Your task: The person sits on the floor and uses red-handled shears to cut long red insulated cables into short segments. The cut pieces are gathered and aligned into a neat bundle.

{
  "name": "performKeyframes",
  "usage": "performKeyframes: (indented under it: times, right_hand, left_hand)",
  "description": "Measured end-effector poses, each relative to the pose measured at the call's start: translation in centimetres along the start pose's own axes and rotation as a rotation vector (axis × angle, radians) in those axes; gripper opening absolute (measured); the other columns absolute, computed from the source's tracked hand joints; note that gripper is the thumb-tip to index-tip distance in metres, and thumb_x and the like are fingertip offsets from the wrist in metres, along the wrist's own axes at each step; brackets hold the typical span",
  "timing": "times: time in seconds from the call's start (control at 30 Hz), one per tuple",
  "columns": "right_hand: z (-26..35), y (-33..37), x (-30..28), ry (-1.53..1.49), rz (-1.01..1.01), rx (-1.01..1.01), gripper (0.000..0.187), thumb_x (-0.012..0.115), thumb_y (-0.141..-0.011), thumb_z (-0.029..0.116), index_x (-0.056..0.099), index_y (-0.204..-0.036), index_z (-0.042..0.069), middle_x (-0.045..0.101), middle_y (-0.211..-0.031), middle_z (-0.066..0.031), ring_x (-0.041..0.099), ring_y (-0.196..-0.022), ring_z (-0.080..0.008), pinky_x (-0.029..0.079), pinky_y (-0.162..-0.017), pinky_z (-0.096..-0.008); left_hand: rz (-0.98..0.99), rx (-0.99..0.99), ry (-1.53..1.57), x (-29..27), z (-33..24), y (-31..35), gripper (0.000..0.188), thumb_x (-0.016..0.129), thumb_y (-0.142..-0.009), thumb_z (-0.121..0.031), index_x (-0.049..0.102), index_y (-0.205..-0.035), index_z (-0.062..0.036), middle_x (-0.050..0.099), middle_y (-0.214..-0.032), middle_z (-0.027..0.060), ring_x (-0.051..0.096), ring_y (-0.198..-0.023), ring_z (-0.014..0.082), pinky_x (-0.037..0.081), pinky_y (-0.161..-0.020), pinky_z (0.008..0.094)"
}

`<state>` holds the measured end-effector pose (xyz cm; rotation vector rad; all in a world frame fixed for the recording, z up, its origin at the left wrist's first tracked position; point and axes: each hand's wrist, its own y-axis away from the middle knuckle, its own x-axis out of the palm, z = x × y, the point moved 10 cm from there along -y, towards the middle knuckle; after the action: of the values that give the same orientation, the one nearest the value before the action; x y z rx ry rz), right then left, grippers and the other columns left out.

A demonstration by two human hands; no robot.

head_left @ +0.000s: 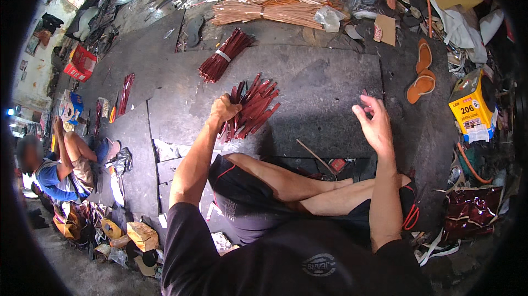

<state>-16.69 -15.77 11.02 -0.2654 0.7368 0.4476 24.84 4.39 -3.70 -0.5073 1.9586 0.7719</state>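
My left hand (224, 109) is closed around one side of a loose, fanned-out bunch of dark red strips (257, 105), its ends spreading to the right over the dark work surface (324, 98). Beyond it lies a second bundle of dark red strips (224, 56), tied round the middle with a pale band. My right hand (375, 121) is raised to the right of the bunch, with thumb and fingers bent and apart. Nothing clearly shows in it.
Bundles of tan strips (269, 11) lie at the far side. Tan sandals (422, 78) and a yellow box (472, 110) are on the right. A thin stick (315, 158) lies before my crossed legs. Another person (63, 166) sits at left near more red strips (126, 92).
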Motion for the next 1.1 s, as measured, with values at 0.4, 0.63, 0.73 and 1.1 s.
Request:
performKeyframes:
  times: [0.4, 0.63, 0.73, 1.1]
  right_hand:
    - [4.8, 2.1, 9.6, -0.699, 0.54, 0.02, 0.052, 0.054, -0.097, 0.045, 0.055, -0.128, 0.003, 0.061, -0.122, -0.0115, 0.058, -0.114, -0.0208, 0.044, -0.098, -0.0366]
    - [3.4, 5.1, 16.8, -1.632, 0.671, 0.588, 0.093, 0.032, -0.083, 0.081, 0.04, -0.141, 0.009, 0.05, -0.138, -0.0103, 0.049, -0.124, -0.0276, 0.038, -0.105, -0.0504]
    - [1.5, 5.4, 15.1, -1.107, 0.696, 0.547, 0.086, 0.034, -0.089, 0.075, 0.04, -0.141, 0.008, 0.051, -0.135, -0.0076, 0.052, -0.119, -0.025, 0.042, -0.1, -0.0437]
    - [-2.7, 0.3, 12.5, -0.81, 0.333, 0.286, 0.014, 0.065, -0.092, 0.014, 0.061, -0.094, 0.0, 0.066, -0.083, -0.0067, 0.062, -0.077, -0.0121, 0.051, -0.068, -0.0277]
  left_hand:
    - [-0.016, -0.048, 1.654, -4.0, -13.5, 5.8, 0.02, 0.052, -0.088, -0.022, 0.052, -0.103, -0.0083, 0.058, -0.079, 0.0063, 0.056, -0.058, 0.0174, 0.048, -0.048, 0.0349]
    - [-0.038, 0.232, 1.476, 1.9, -24.9, 10.6, 0.024, 0.064, -0.089, -0.015, 0.056, -0.109, -0.0047, 0.063, -0.089, 0.0041, 0.061, -0.08, 0.0132, 0.048, -0.076, 0.0288]
    - [0.137, 0.178, 1.378, 4.6, -24.7, 10.6, 0.018, 0.062, -0.093, -0.012, 0.058, -0.109, -0.0056, 0.063, -0.087, 0.0015, 0.059, -0.081, 0.0111, 0.048, -0.076, 0.0272]
    - [0.434, 0.008, 1.42, 10.6, -23.3, 10.2, 0.025, 0.057, -0.097, -0.021, 0.057, -0.116, -0.004, 0.067, -0.093, 0.0059, 0.063, -0.08, 0.0144, 0.053, -0.072, 0.029]
